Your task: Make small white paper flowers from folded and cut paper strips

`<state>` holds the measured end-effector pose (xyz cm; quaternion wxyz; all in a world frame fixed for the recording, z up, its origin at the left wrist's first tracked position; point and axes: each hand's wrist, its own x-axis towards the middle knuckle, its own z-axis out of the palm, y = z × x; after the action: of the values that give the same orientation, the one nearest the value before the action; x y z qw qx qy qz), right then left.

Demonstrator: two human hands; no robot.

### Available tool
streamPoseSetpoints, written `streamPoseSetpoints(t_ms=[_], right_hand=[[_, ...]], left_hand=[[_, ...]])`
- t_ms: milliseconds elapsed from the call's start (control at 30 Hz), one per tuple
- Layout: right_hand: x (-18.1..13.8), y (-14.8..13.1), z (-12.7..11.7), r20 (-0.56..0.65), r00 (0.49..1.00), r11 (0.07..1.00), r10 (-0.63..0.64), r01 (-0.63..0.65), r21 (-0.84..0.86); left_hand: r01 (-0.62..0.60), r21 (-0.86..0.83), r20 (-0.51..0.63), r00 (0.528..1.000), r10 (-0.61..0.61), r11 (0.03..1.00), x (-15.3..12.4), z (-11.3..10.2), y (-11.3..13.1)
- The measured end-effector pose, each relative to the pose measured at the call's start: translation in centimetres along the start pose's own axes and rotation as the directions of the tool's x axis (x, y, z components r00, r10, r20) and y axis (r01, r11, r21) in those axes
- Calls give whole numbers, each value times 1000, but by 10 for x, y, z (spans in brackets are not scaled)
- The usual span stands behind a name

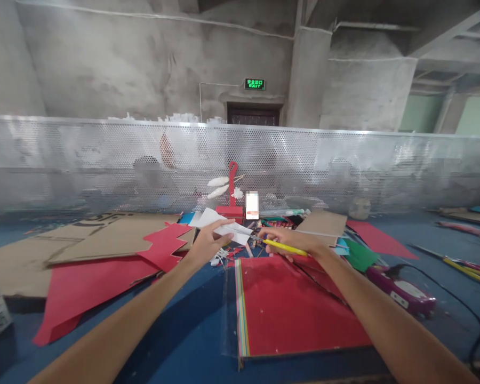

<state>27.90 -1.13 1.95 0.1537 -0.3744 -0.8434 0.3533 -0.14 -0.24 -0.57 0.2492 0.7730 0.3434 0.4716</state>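
Just beyond the red paper stack (304,309), left hand (211,242) pinches white paper (240,234); right hand (279,236) grips yellow-handled tool (287,247), whose tip could snag if the sheet flexes.

on the tabletop (176,346), cardboard (104,237) lies to the left, a stack of sheets (300,314) front and centre, a device (408,293) to the right. beyond the stack — in the left hand (210,242) — is a piece of paper (242,234), the right hand (282,240) with a tool (286,247) just right of it. farther back stand a phone (252,205) and, behind it, a perforated panel (64,154).
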Motion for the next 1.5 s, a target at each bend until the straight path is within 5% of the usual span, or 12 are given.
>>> streamPoseSetpoints(t_ms=[600,1500], right_hand=[[-3,4,-6,-32,999,1000,0,-1,-30],[2,-1,1,12,991,961,-136,135,-242]], left_hand=[[7,-39,-78,997,-10,999,9,-24,-14],[-67,189,10,998,66,980,4,-14,-5]])
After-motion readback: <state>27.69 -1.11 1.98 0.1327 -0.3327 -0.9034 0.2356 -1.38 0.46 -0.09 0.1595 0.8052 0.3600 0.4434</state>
